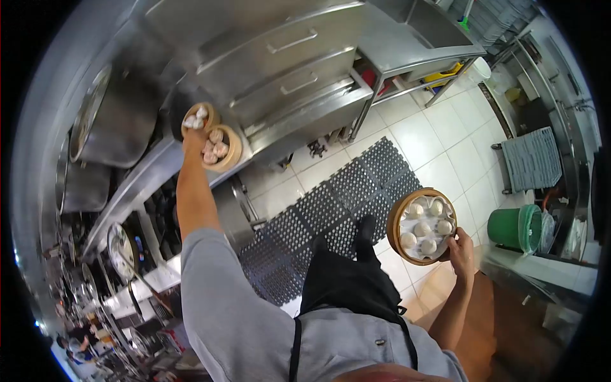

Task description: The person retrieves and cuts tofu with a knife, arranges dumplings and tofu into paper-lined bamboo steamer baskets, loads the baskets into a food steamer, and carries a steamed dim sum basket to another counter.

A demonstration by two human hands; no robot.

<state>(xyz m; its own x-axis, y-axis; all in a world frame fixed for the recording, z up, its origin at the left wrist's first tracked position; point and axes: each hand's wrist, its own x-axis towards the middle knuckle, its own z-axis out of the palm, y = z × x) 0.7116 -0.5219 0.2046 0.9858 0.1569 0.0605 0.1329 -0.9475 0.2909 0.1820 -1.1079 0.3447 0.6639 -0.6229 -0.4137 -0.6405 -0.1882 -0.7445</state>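
My right hand [459,253] grips the rim of a round bamboo steamer [396,223] held out at the right; several white buns [422,229] sit on pale paper inside it. At the upper left, my left hand [194,137] reaches to two small bamboo steamers on the steel counter. The farther small steamer [212,115] holds several white dumplings [195,120]. The nearer one [234,151] holds several pinkish-brown dumplings [219,149]. My left fingers are mostly hidden among the dumplings where the two steamers meet.
Large steel pots [118,121] and a stove with pans [121,251] line the left. Steel drawers [286,70] stand ahead. A black perforated mat [337,204] lies on the tiled floor. On the right are a green bin [512,228] and a grey rack [533,159].
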